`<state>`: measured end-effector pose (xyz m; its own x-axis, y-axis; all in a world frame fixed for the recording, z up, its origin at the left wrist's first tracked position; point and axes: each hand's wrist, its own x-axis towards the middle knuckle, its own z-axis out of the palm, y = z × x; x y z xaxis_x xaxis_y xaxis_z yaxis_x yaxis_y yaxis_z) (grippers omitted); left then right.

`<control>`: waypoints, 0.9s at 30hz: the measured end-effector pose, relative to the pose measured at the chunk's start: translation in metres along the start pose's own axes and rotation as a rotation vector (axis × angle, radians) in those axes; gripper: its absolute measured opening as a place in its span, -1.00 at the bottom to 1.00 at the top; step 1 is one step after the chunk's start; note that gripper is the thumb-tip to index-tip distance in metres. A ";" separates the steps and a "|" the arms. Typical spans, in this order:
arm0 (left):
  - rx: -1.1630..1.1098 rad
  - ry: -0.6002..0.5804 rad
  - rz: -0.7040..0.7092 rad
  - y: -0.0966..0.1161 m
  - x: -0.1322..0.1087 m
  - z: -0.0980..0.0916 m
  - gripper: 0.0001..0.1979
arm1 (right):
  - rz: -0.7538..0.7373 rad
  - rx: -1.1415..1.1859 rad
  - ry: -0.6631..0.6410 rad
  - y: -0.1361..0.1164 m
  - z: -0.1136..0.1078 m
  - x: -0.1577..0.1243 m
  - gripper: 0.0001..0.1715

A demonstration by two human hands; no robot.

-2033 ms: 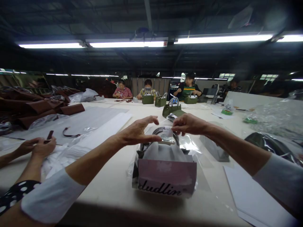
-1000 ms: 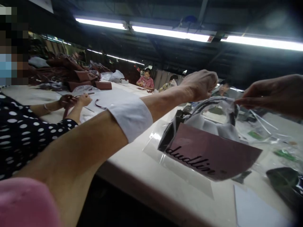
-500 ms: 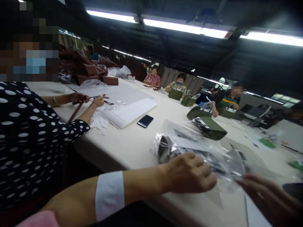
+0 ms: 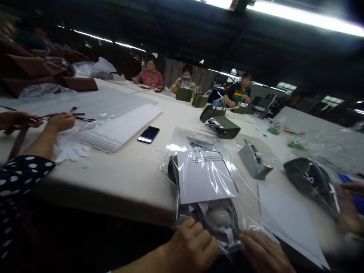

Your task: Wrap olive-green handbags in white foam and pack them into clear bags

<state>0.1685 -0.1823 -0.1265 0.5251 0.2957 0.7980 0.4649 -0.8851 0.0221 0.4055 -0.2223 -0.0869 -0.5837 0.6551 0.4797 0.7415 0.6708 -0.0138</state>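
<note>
At the near edge of the table [image 4: 122,178]: clear bag [image 4: 199,142] lies flat, dark handbag [image 4: 220,223] and white card [image 4: 203,178] inside.
Left hand [image 4: 193,246]: clenched on the bag's near end, at 6 o'clock.
Right hand [image 4: 264,254]: pinching the same end, just beside the left.
Phone [image 4: 148,134]: 10 o'clock of the bag, apart.
Tape dispenser [image 4: 253,161]: 2 o'clock, near.
</note>
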 end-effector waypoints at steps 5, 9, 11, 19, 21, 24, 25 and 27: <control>-0.053 -0.059 -0.037 0.002 -0.008 -0.007 -0.87 | 0.063 -0.022 0.070 -0.016 -0.014 0.001 -0.40; -0.106 -0.018 -0.130 0.002 -0.004 -0.013 -0.67 | -0.008 -0.022 0.050 -0.026 -0.020 -0.006 -0.65; -0.149 0.006 -0.141 0.001 0.001 -0.018 -0.42 | 0.025 0.002 0.056 -0.029 -0.013 -0.009 -0.72; -0.099 -0.143 -0.223 0.000 0.029 -0.033 -0.87 | 0.388 -0.004 0.294 -0.030 0.014 -0.015 -0.60; -0.062 -0.130 -0.187 -0.001 0.034 -0.035 -0.88 | 0.417 0.003 0.305 -0.031 0.010 -0.008 -0.61; -0.071 -0.233 -0.191 -0.003 0.042 -0.039 -0.93 | 0.379 -0.020 0.339 -0.030 0.001 0.003 -0.57; -0.081 -0.276 -0.186 -0.003 0.045 -0.040 -0.90 | 0.363 -0.021 0.333 -0.029 -0.002 0.005 -0.58; -0.057 -0.324 -0.151 -0.003 0.048 -0.040 -0.73 | 0.377 0.051 0.227 -0.027 -0.007 0.005 -0.66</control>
<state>0.1634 -0.1797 -0.0641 0.6566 0.5150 0.5511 0.5185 -0.8388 0.1661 0.3846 -0.2391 -0.0782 -0.1840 0.7678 0.6137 0.8679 0.4200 -0.2652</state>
